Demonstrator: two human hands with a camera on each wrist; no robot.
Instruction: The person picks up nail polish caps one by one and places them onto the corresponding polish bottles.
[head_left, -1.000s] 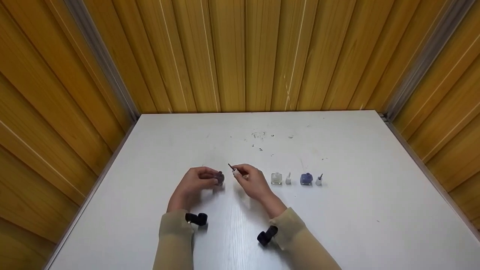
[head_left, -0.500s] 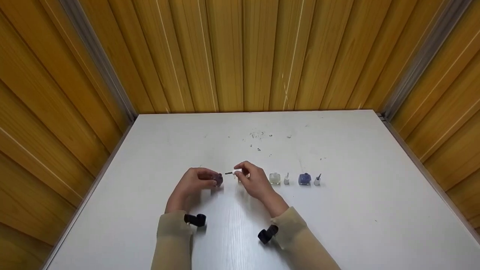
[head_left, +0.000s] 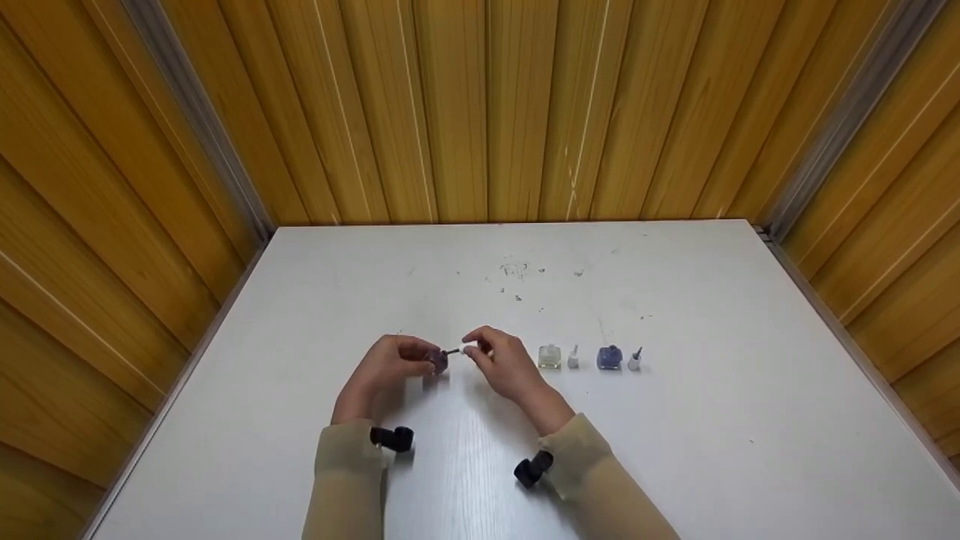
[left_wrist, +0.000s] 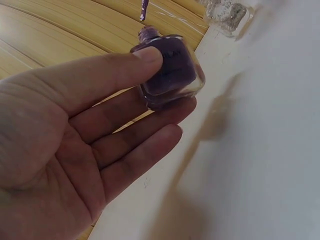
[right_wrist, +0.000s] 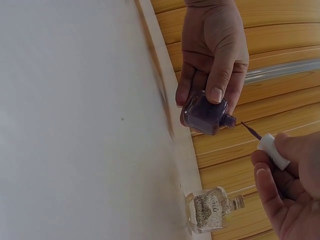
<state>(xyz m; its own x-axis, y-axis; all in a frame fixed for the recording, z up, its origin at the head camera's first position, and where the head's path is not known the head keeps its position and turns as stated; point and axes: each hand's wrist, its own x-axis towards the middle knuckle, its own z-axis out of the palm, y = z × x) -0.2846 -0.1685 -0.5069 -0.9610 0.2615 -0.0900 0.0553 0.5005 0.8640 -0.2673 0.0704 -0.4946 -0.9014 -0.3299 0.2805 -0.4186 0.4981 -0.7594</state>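
Note:
Thumb and fingers of my left hand (head_left: 382,369) pinch an uncapped purple nail polish bottle (right_wrist: 206,114), held up off the table and tilted. My right hand (head_left: 508,365) pinches the white cap of a nail polish brush (right_wrist: 273,151). Its purple-coated tip (left_wrist: 144,10) points at the open bottle neck, with a small gap between them in both wrist views. A clear glitter bottle (right_wrist: 209,210), also uncapped, stands beyond the right hand's fingers in the right wrist view.
Right of my hands on the white table (head_left: 675,450) stand a pale bottle (head_left: 550,358), a white cap brush (head_left: 573,358), a blue-purple bottle (head_left: 609,358) and another cap brush (head_left: 634,360). Wooden panel walls (head_left: 487,112) enclose the table's back and sides.
My right hand has turned the brush from pointing up and left to pointing at the bottle neck, and moved it left towards the bottle. My left hand has stayed nearly still.

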